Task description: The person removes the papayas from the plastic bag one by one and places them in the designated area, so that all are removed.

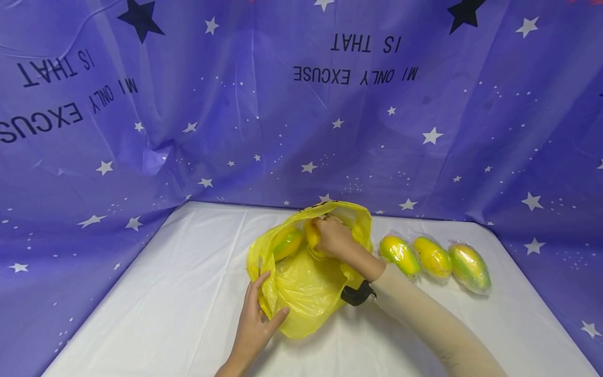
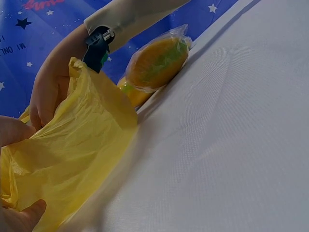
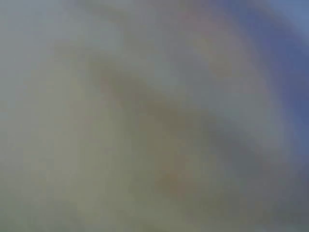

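Head view: yellow bag [image 1: 308, 301] gapes on the white table [image 1: 202, 283], its 12 o'clock rim near the far edge; broad surface runs toward the 9 o'clock edge. Three wrapped mangoes [image 1: 431, 257] line up at 3 o'clock. Right hand [image 1: 334, 238] reaches in from 4 o'clock, bent downward, gripping a yellow fruit [image 1: 311, 236] inside; another mango [image 1: 287, 244] sits at 10 o'clock. Left hand [image 1: 256, 320], at 7 o'clock, thumb and forefinger extended and spread, touches the rim. Left wrist view: right hand dips behind the rim at 9–10 o'clock; white surface extends from 2 to 5. Right wrist view: blurred.
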`<state>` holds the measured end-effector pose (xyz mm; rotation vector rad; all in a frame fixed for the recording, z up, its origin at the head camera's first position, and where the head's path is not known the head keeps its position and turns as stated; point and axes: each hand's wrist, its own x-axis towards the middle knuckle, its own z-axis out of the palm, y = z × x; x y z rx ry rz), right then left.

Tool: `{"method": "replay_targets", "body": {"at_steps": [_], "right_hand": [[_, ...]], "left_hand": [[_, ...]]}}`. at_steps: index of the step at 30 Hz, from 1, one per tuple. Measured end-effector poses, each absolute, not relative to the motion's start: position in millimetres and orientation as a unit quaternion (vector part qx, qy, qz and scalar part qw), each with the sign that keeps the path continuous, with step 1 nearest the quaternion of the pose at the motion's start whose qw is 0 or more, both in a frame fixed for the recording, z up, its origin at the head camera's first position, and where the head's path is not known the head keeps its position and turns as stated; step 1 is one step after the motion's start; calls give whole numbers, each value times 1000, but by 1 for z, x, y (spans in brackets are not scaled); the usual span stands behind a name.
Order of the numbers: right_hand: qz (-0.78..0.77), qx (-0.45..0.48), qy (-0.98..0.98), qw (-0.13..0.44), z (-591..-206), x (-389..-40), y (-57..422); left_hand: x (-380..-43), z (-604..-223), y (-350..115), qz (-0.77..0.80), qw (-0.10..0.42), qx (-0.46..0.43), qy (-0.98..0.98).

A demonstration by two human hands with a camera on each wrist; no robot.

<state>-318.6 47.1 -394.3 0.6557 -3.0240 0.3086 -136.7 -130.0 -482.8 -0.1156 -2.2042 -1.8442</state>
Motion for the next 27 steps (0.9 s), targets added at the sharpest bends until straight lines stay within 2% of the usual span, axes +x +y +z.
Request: {"method": "replay_targets", "body": {"at_steps": [12, 27], "right_hand": [[123, 189, -974, -5, -379, -303, 56], [161, 225, -961, 2, -358, -274, 67]], "left_hand": [[-138, -484, -130, -634, 135, -42, -760], [-138, -485, -130, -626, 138, -46, -766]]}}
